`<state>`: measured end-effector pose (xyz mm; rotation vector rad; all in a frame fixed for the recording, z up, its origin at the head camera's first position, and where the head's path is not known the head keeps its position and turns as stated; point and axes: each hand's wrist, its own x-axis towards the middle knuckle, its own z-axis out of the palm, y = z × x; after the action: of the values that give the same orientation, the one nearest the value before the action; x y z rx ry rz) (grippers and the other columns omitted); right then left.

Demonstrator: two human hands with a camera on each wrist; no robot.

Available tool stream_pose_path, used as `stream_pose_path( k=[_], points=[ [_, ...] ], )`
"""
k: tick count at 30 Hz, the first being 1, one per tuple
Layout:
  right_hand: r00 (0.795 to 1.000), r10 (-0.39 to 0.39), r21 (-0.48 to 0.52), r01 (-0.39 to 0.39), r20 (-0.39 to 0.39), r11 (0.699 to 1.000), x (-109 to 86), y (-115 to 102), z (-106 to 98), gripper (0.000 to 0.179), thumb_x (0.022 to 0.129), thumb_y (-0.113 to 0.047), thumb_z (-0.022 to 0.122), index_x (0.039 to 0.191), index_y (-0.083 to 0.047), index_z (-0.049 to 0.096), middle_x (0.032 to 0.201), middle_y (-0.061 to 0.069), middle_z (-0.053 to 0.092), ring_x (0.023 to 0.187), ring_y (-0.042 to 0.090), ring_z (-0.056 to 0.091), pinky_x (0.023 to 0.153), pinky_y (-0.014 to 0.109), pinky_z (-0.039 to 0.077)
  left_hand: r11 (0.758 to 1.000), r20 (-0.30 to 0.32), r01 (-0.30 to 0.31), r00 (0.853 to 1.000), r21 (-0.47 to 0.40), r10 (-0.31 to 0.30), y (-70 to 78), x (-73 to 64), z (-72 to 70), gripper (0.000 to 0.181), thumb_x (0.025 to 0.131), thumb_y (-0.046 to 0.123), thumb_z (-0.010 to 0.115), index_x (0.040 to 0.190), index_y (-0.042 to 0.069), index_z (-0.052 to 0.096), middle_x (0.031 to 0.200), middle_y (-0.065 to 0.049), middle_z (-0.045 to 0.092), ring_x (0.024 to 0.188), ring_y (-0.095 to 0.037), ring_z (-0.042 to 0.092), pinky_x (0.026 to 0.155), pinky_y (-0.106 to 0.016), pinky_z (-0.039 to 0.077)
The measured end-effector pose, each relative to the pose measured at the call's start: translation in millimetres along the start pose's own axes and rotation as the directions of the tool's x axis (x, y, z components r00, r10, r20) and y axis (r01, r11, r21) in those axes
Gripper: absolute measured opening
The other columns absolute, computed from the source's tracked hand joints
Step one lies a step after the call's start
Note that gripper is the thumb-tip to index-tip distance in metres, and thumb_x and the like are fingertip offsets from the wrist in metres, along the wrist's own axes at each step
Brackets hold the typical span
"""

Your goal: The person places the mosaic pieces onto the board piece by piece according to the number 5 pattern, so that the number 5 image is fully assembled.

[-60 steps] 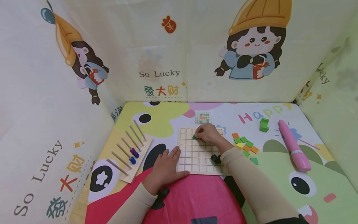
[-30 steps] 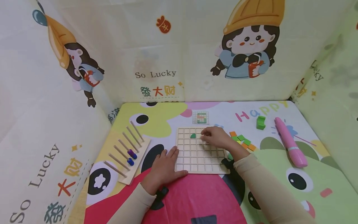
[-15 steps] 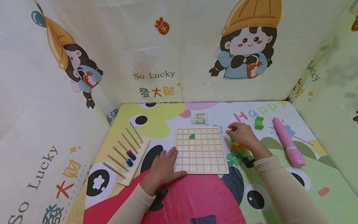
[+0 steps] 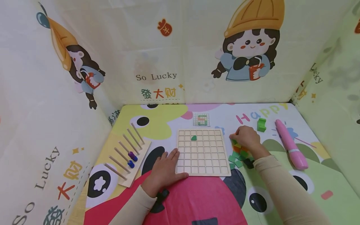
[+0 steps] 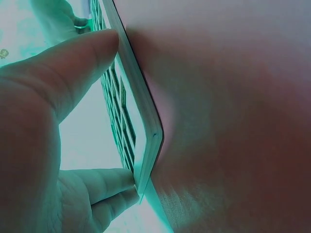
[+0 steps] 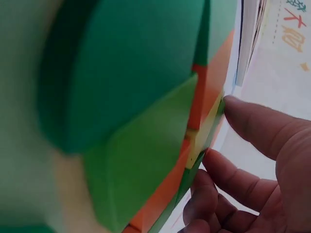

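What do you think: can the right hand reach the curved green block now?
Probably yes: the right hand is at the tiles, close to the curved green block, with nothing visible between.

Cream cloth walls [image 4: 197,56] are enclosing a printed table cover [image 4: 182,209].
From afar, I'm watching "So Lucky" lettering [image 4: 156,77] repeating along them (a cartoon figure [image 4: 237,72] is sporting an orange hat [image 4: 256,18]).

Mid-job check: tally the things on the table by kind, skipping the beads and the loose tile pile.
Grid board: 1
Green tile in the board: 1
Pattern card: 1
Peg rack: 1
Green curved block: 1
Pink pen-shaped object: 1
Total: 6
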<state>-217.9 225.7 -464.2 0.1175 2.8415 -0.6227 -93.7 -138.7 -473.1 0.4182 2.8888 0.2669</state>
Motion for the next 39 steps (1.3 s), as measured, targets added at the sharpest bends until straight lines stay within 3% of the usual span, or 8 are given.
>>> stream_pose_path(
  k=[15, 21, 27, 33, 39],
  points=[
    [0.998, -0.050, 0.017, 0.051, -0.040, 0.999, 3.5, -2.9, 3.2, 0.035, 0.094, -0.028, 0.075, 0.109, 0.001, 0.062, 0.103, 0.022, 0.068, 0.084, 0.035, 0.059, 0.068, 0.041, 0.051, 1.000, 0.016, -0.001, 1.000, -0.002, 0.001, 0.7, 0.0, -3.4, 0.102, 0.081, 0.069, 0.073, 0.160, 0.012, 0.041, 0.166, -0.007, 0.038, 0.147, -0.044, 0.038, 0.115, -0.066, 0.038],
    [0.994, -0.079, 0.088, 0.085, -0.070, 0.993, 0.5, -7.9, 3.0, 0.030, 0.096, -0.022, 0.074, 0.110, 0.002, 0.064, 0.104, 0.022, 0.067, 0.089, 0.035, 0.057, 0.073, 0.041, 0.054, 1.000, 0.016, 0.000, 1.000, 0.004, -0.001, 0.0, 0.0, -4.6, 0.103, 0.081, 0.069, 0.073, 0.160, 0.012, 0.041, 0.166, -0.007, 0.039, 0.147, -0.043, 0.039, 0.114, -0.065, 0.039],
    [0.990, -0.130, 0.228, 0.138, -0.052, 0.964, -2.8, -18.8, 0.2, 0.026, 0.097, -0.021, 0.073, 0.111, 0.000, 0.068, 0.106, 0.019, 0.070, 0.089, 0.030, 0.062, 0.071, 0.035, 0.055, 1.000, 0.008, 0.002, 1.000, -0.009, -0.002, -1.1, 0.6, -3.8, 0.103, 0.081, 0.069, 0.073, 0.159, 0.011, 0.042, 0.165, -0.008, 0.040, 0.145, -0.042, 0.041, 0.113, -0.064, 0.040],
    [0.982, -0.191, 0.279, 0.186, -0.009, 0.942, -3.0, -38.5, 3.7, 0.025, 0.100, -0.022, 0.069, 0.115, -0.002, 0.070, 0.108, 0.017, 0.072, 0.093, 0.029, 0.064, 0.078, 0.038, 0.057, 1.000, 0.015, 0.006, 1.000, -0.012, -0.006, -1.0, 1.6, -4.4, 0.103, 0.080, 0.069, 0.074, 0.160, 0.012, 0.041, 0.166, -0.007, 0.039, 0.146, -0.042, 0.039, 0.114, -0.065, 0.039],
    [0.952, -0.303, 0.327, 0.274, 0.039, 0.905, -7.9, -64.1, 13.1, 0.022, 0.099, -0.018, 0.068, 0.115, -0.003, 0.073, 0.105, 0.013, 0.075, 0.093, 0.026, 0.067, 0.080, 0.038, 0.055, 1.000, 0.021, 0.009, 1.000, -0.008, -0.009, -1.0, 1.5, -5.5, 0.104, 0.080, 0.070, 0.073, 0.160, 0.012, 0.040, 0.166, -0.007, 0.038, 0.147, -0.042, 0.039, 0.114, -0.065, 0.039]
  ],
)
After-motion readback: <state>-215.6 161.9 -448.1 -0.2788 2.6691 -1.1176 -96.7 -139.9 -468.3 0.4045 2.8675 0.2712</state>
